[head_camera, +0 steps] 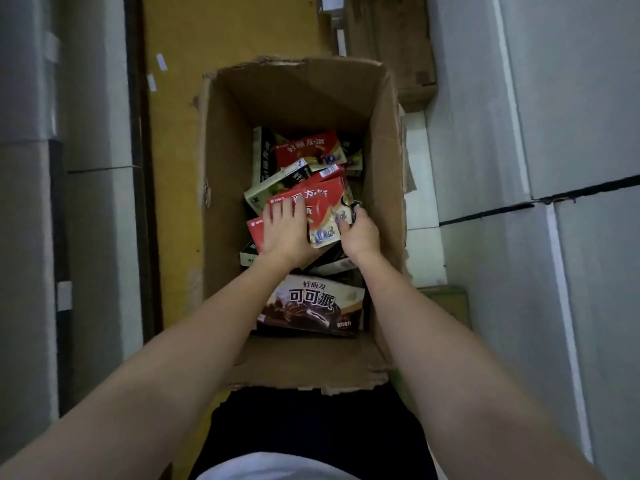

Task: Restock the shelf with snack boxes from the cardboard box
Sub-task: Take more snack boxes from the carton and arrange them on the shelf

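An open cardboard box (pixel 221 209) stands on the floor in front of me, holding several snack boxes in a loose pile. Both my arms reach down into it. My left hand (pixel 282 230) lies flat, fingers spread, on top of a red snack box (pixel 322 202) in the middle of the pile. My right hand (pixel 358 233) grips the right edge of that same red box, fingers curled around it. Another red box (pixel 308 147) lies farther back. A dark brown cocoa-pie box (pixel 311 306) lies nearest to me. Green-and-white boxes (pixel 277 183) poke out at the left.
Pale stacked cartons or shelf panels (pixel 554 133) rise on the right and grey ones (pixel 86 133) on the left. A yellow surface (pixel 173 133) runs beside the box's left wall. A brown carton (pixel 391 36) sits behind. The shelf itself cannot be made out.
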A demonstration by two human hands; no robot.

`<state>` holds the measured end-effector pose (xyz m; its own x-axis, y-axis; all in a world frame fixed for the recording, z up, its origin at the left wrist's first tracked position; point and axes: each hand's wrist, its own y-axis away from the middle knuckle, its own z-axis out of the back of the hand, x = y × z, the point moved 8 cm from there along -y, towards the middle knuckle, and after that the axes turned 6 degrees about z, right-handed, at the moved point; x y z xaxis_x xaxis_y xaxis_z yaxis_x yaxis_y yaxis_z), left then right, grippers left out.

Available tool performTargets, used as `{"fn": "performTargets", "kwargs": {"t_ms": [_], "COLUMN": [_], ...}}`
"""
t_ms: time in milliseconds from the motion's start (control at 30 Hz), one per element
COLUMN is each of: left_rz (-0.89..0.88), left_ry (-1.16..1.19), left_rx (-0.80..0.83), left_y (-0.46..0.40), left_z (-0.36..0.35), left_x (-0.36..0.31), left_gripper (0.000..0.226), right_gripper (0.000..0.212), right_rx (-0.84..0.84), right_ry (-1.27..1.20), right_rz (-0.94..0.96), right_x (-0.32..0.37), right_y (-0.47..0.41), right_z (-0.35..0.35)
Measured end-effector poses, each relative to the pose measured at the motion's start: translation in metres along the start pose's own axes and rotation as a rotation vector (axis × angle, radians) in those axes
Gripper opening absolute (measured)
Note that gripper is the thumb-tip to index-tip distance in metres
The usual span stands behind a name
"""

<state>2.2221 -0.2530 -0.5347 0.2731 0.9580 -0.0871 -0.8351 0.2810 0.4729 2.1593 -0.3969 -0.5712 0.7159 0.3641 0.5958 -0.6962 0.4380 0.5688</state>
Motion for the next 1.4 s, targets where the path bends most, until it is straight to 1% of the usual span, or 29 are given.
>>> {"fn": "performTargets", "kwargs": {"t_ms": [67, 133, 233, 300, 400, 467, 567, 600, 667, 700, 800, 900, 967, 1033, 1100, 1133, 1200, 1267, 1400], "left_rz": [0.072, 0.090, 0.140, 0.164, 0.136, 0.111, 0.039, 0.006, -0.040, -0.056, -0.090, -0.105, -0.103, -0.087, -0.081, -0.091, -0.127, -0.149, -0.113], "left_ry": [0.022, 0.022, 0.062, 0.115, 0.211, 0.212, 0.144, 0.122, 0.119, 0.130, 0.153, 0.183, 0.220, 0.289, 0.369, 0.398, 0.429, 0.455, 0.483], "left_rx": [-0.003, -0.004, 0.003, 0.044, 0.099, 0.085, 0.049, 0.030, -0.010, -0.028, -0.055, -0.058, -0.074, -0.076, -0.090, -0.101, -0.107, -0.089, -0.122], "left_y": [0.002, 0.002, 0.001, 0.002, 0.008, 0.014, 0.024, 0.028, 0.038, 0.042, 0.053, 0.062, 0.068, 0.072, 0.074, 0.076, 0.080, 0.087, 0.108], "left_z": [0.003, 0.007, 0.012, 0.008, 0.001, 0.003, 0.006, 0.006, 0.006, 0.007, 0.013, 0.020, 0.026, 0.034, 0.045, 0.052, 0.067, 0.083, 0.114], "left_x": [0.012, 0.020, 0.032, 0.040, 0.046, 0.049, 0.051, 0.052, 0.054, 0.054, 0.051, 0.053, 0.056, 0.057, 0.056, 0.055, 0.050, 0.043, 0.038], "left_gripper": [0.120, 0.121, 0.106, 0.096, 0.087, 0.076, 0.059, 0.053, 0.042, 0.039, 0.038, 0.042, 0.041, 0.040, 0.040, 0.039, 0.037, 0.041, 0.047], "right_gripper": [0.040, 0.040, 0.031, 0.023, 0.008, 0.013, 0.034, 0.038, 0.036, 0.034, 0.032, 0.038, 0.043, 0.054, 0.063, 0.064, 0.060, 0.050, 0.029], "right_rx": [-0.026, -0.046, 0.043, 0.087, 0.103, 0.113, 0.150, 0.162, 0.162, 0.161, 0.179, 0.245, 0.284, 0.310, 0.303, 0.285, 0.227, 0.162, 0.036], "right_ry": [-0.010, 0.031, 0.104, 0.067, 0.020, 0.044, 0.090, 0.142, 0.231, 0.235, 0.185, 0.151, 0.137, 0.134, 0.157, 0.159, 0.126, 0.077, -0.047], "right_rz": [0.015, -0.014, -0.031, -0.041, -0.047, -0.035, -0.005, 0.020, 0.069, 0.081, 0.100, 0.108, 0.110, 0.131, 0.161, 0.177, 0.204, 0.237, 0.331], "right_x": [0.007, 0.009, 0.014, 0.017, 0.019, 0.021, 0.028, 0.032, 0.033, 0.035, 0.047, 0.058, 0.065, 0.073, 0.079, 0.082, 0.087, 0.092, 0.110], "right_y": [-0.004, -0.006, -0.001, 0.009, 0.026, 0.033, 0.040, 0.042, 0.044, 0.047, 0.063, 0.076, 0.083, 0.089, 0.094, 0.098, 0.106, 0.116, 0.139], "right_z": [-0.001, -0.004, -0.021, -0.032, -0.038, -0.038, -0.041, -0.042, -0.044, -0.043, -0.032, -0.025, -0.019, -0.013, -0.006, 0.000, 0.015, 0.033, 0.070]}}
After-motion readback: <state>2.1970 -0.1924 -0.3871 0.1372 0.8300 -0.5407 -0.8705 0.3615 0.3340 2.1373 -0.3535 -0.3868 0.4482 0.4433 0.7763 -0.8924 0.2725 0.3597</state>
